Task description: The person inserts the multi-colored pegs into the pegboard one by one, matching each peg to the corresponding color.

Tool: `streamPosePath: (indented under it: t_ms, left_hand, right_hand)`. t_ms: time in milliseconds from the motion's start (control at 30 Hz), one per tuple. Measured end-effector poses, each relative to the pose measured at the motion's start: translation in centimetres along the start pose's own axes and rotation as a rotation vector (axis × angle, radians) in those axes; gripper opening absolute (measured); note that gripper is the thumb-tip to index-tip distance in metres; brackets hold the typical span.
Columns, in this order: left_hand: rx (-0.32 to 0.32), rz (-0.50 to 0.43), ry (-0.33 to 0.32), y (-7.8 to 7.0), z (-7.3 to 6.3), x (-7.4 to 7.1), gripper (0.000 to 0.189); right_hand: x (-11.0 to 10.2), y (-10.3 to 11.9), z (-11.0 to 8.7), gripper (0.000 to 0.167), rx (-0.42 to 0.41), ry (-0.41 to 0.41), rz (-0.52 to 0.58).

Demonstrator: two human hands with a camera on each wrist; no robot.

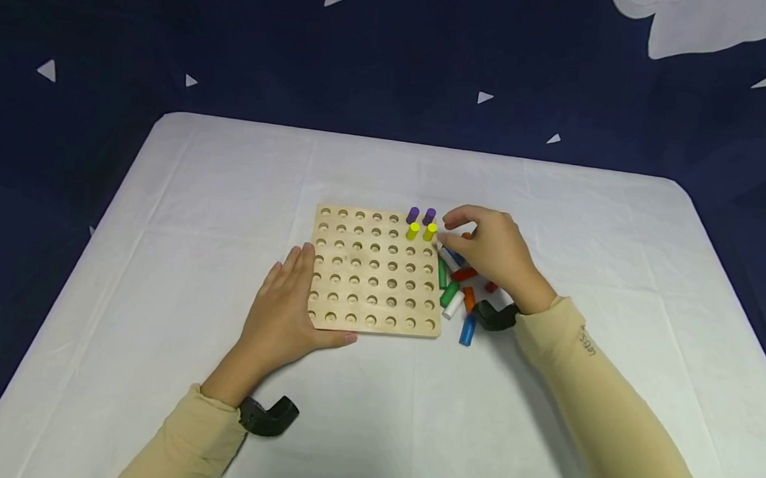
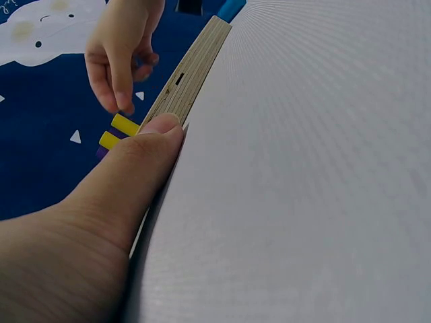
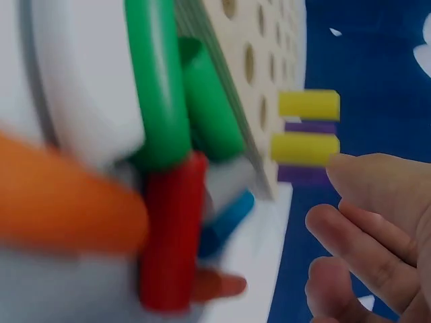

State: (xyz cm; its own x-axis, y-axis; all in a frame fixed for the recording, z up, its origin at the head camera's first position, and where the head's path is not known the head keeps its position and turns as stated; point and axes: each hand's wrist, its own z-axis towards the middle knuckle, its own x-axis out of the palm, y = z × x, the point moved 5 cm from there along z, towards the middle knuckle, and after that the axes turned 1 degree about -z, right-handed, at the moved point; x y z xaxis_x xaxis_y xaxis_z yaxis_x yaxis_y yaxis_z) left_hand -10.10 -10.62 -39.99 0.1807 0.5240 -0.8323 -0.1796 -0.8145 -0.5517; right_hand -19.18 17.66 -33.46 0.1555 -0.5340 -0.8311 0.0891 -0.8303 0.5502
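A square wooden pegboard (image 1: 364, 274) with rows of round holes lies on the table. At its far right corner stand two purple pegs (image 1: 413, 215) and, in front of them, two yellow pegs (image 1: 412, 231). My left hand (image 1: 284, 313) rests against the board's near left corner, fingers straight along the left side and thumb along the front edge. Beside the right-hand yellow peg (image 3: 304, 149) is my right hand (image 1: 496, 248), thumb and forefinger apart with nothing between them. In the right wrist view the thumb tip is close to that peg; I cannot tell whether they touch.
Loose pegs lie in a heap right of the board, partly under my right hand: green (image 1: 449, 294), white (image 1: 454, 305), red (image 1: 464, 273), orange (image 1: 469, 298) and blue (image 1: 467, 330). A white cloth (image 1: 230, 188) covers the table. Behind it hangs dark blue patterned fabric (image 1: 399, 59).
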Motion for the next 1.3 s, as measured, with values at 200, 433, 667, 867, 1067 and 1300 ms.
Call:
streamPosePath:
  t_ms: [200, 433, 667, 867, 1067, 1300]
  left_hand:
    - [0.004, 0.003, -0.007, 0.0, 0.0, 0.1, 0.15]
    - [-0.003, 0.006, -0.005, 0.1, -0.1, 0.0, 0.15]
    - [-0.006, -0.008, 0.002, 0.1, -0.1, 0.1, 0.151]
    - [-0.006, -0.002, 0.008, 0.0, -0.1, 0.1, 0.151]
    - [-0.005, -0.004, 0.005, 0.0, -0.1, 0.1, 0.151]
    - [0.005, -0.011, -0.005, 0.0, -0.1, 0.1, 0.15]
  right_hand:
    - [-2.3, -1.4, -1.1, 0.031, 0.035, -0.07, -0.005]
    - [-2.2, -3.3, -1.7, 0.037, 0.136, 0.012, -0.118]
    - [-1.0, -4.2, -1.3, 0.042, 0.179, 0.092, -0.15]
    - [-0.6, -4.0, -0.8, 0.042, 0.164, 0.134, -0.173]
    - [-0.5, -3.7, -0.5, 0.044, 0.141, 0.164, -0.216]
    - [-0.3, -3.6, 0.0, 0.04, 0.13, 0.196, -0.254]
